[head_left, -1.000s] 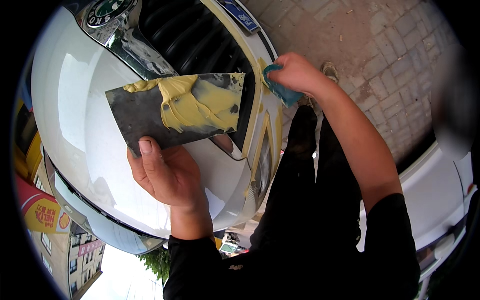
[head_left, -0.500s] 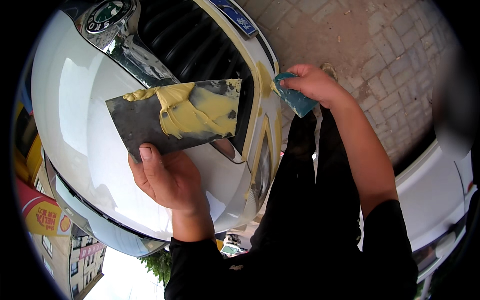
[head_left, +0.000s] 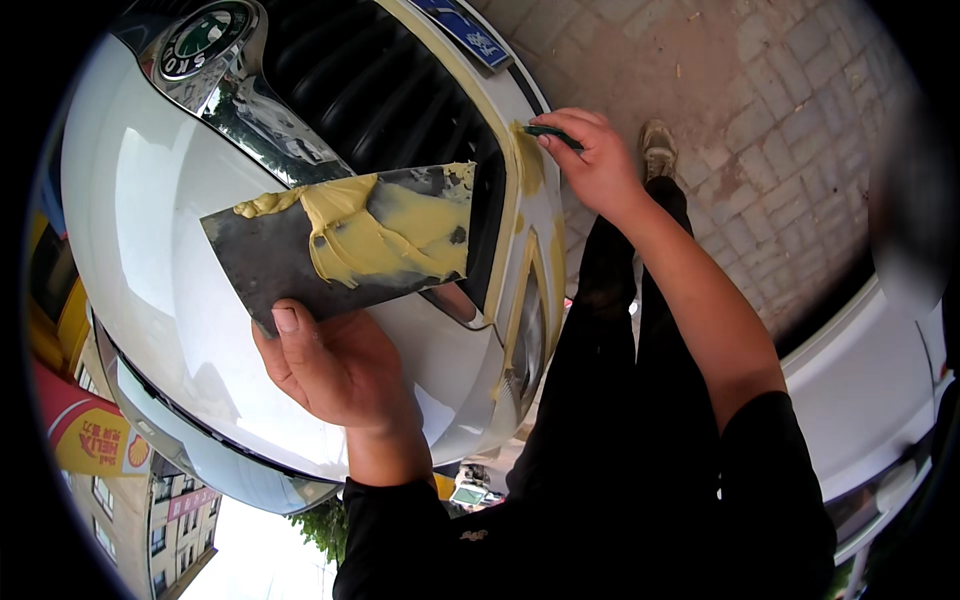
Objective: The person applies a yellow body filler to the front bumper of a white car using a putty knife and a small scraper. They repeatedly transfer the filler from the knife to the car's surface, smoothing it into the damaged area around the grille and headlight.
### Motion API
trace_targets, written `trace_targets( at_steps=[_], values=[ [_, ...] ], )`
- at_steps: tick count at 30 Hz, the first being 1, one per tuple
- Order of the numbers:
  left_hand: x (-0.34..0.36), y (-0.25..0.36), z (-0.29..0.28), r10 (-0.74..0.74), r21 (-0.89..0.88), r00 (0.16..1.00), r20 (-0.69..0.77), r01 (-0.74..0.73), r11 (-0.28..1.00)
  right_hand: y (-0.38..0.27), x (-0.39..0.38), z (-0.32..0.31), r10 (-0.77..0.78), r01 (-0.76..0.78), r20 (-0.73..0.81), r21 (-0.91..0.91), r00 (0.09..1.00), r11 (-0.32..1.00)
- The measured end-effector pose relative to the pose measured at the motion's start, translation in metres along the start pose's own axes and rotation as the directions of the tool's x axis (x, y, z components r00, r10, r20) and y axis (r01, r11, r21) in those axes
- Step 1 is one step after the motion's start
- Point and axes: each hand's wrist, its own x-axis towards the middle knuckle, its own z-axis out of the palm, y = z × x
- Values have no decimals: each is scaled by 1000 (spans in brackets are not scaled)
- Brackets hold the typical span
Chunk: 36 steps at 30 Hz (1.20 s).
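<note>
At the front corner of a white car, outdoors on paving: two bare hands, each with one item.

Left hand: grasping a board by its near left corner, thumb on the upper face, other fingers beneath. Board: dark, flat, rectangular, held above the hood and overlapping the grille in view. On it, putty: yellow, a thick ridge along the far edge, a thinner smear toward the right end.

Right hand: pinching a spreader between thumb and fingers. Spreader: dark green, thin, seen nearly edge-on; its tip at a yellow patch on the bumper, right of the grille. Whether tip and patch touch, cannot tell.

Also on the car: round badge in a chrome strip; blue plate, cut by the upper edge; headlight, yellow along its border.

Around: dark trousers; one shoe on the paving; a second white car at right; red and yellow banner, building and tree at lower left.
</note>
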Motion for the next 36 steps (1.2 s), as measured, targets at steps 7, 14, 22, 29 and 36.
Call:
trace_targets(
  at_steps=[7, 14, 22, 29, 36],
  values=[
    [-1, -1, -6, 11, -16, 999, 31, -11, 1000, -1, 11, 3, -139, 134, -88, -57, 986, 989],
    [-1, 0, -2, 0, 19, 999, 46, -1, 1000, -2, -5, 12, -165, 162, -79, -45, 983, 986],
    [0, -2, 1, 7, 6, 998, 57, -7, 1000, -16, -43, 6, -63, 63, 28, -2, 998, 998],
    [1, -2, 4, 26, 28, 998, 57, -27, 999, -11, -54, -17, -86, 65, 266, 86, 960, 994],
    [0, -4, -1, 51, -14, 994, 96, -50, 999, -5, -18, -12, 89, -89, 12, 10, 996, 996]
  ],
)
